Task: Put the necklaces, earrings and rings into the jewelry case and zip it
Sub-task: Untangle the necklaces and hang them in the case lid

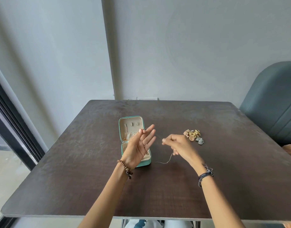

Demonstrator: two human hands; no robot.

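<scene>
Left hand (140,146): raised over the open jewelry case (131,127), fingers spread, thumb pinching chain.
Right hand (176,144): right of case, fingertips pinching chain.
Necklace chain (167,159): stretched left-right between the hands, tail on table (75,170).

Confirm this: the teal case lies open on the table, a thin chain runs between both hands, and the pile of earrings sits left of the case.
One thing is wrong: the head view shows the pile of earrings right of the case, beyond the right hand. The rest holds: the case lies open on the table, and the chain runs between the right hand and the left hand.
</scene>
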